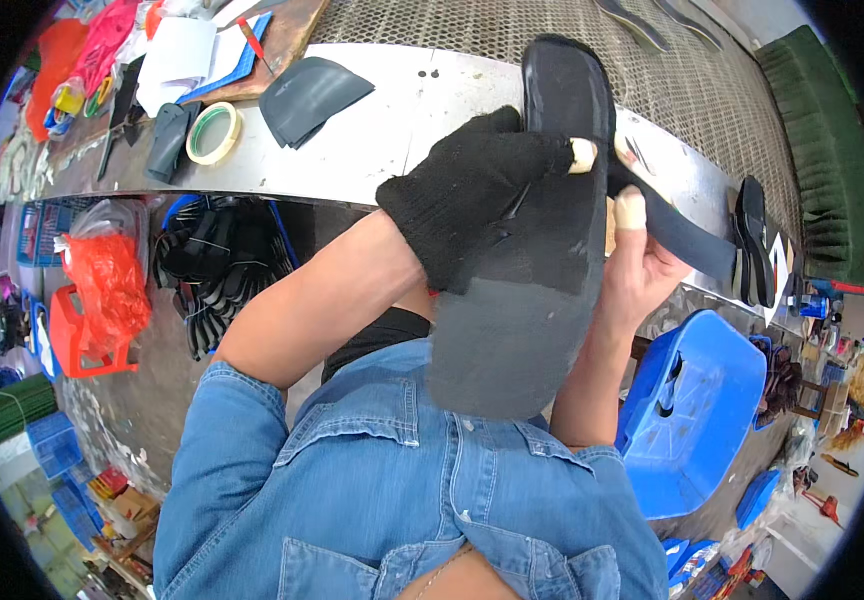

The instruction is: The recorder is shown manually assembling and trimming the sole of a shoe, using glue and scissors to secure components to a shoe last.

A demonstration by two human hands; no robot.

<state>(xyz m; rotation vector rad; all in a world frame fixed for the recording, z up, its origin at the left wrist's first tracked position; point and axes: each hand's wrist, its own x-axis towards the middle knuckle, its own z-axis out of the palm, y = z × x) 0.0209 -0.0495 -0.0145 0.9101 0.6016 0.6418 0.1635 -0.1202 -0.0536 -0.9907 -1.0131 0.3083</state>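
A large black shoe sole (517, 345) is held up in front of my chest, its narrower end toward the bench and its broad grey-black end toward me. My left hand (472, 180), in a black knit glove with a pale cover on the thumb tip, is closed on the sole's left side, thumb across its face. At the sole's right edge my right hand (642, 260) is bare apart from a pale thumb cover. It pinches a flat dark strip (694, 236) that runs from the sole's edge out to the right. The fingers behind the sole are hidden.
On the white bench (402, 95) lie dark rubber sheets (312, 100) and a tape roll (214, 134). Metal mesh (462, 28) covers its far part. Several soles (752, 240) stand at right. Below are a blue bin (692, 440), a red stool (77, 335) and bundled black pieces (222, 260).
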